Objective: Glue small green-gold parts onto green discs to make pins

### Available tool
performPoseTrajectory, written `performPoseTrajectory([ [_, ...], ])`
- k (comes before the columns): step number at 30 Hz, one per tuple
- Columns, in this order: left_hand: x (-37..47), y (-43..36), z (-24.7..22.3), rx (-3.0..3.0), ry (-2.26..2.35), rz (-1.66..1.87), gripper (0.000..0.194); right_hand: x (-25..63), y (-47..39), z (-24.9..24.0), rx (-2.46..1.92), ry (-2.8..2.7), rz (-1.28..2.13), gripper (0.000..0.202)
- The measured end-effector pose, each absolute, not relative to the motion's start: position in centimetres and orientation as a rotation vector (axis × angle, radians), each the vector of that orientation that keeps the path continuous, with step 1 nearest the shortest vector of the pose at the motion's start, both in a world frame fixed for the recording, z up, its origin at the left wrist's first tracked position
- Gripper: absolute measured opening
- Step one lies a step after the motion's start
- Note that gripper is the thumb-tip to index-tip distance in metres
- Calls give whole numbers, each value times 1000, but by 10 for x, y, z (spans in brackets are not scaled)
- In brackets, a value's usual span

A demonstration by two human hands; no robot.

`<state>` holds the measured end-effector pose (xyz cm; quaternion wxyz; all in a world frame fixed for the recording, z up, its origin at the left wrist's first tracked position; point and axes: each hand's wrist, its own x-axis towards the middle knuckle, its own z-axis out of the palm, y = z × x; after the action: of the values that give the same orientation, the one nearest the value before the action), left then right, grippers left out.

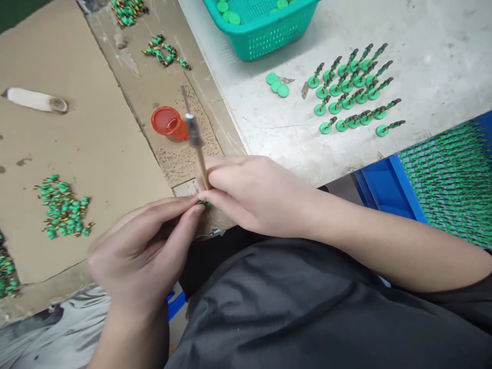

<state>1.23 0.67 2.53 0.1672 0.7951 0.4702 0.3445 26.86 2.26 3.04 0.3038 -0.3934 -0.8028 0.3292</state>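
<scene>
My left hand (142, 246) is closed, thumb and fingertips pinching a small green painted piece (203, 203) that is mostly hidden. Right against those fingertips is my right hand (253, 192), its fingers wrapped around a thin wooden-handled tool (200, 159). The tool stands nearly upright, with a grey section and a thin spike at its blurred upper end. Its lower end meets the green piece, though the contact is hidden by my fingers. Just beyond my hands, a red cup (169, 123) sits on speckled cardboard (203, 123).
Piles of small green, yellow and black pieces (65, 207) lie on the left cardboard, near a white tube (36, 100). Green figures on round bases (348, 102) stand in rows at right, below a teal basket (265, 38) and loose green discs (277, 86). A blue crate (388, 184) holds many more.
</scene>
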Motion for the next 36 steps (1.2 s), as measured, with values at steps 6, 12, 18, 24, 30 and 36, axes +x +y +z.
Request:
performPoseTrajectory([
  [6, 13, 7, 25, 2254, 1322, 991, 20, 263, 27, 39, -1074, -2257, 906, 25],
  [12, 10, 6, 24, 2252, 1320, 994, 18, 261, 27, 40, -1062, -2246, 924, 19],
  [18, 7, 7, 22, 2247, 1333, 998, 18, 251, 23, 25, -959, -2132, 854, 28],
  [24, 10, 11, 25, 2175, 1391, 987, 6, 253, 20, 30, -1012, -2118, 895, 21],
  [30, 23, 13, 38, 1833, 1449, 951, 6, 276, 8, 21, -1160, -1751, 848, 29],
  [36, 19, 23, 64, 1406, 1376, 846, 37, 279, -2, 18, -1158, -1775, 849, 28],
])
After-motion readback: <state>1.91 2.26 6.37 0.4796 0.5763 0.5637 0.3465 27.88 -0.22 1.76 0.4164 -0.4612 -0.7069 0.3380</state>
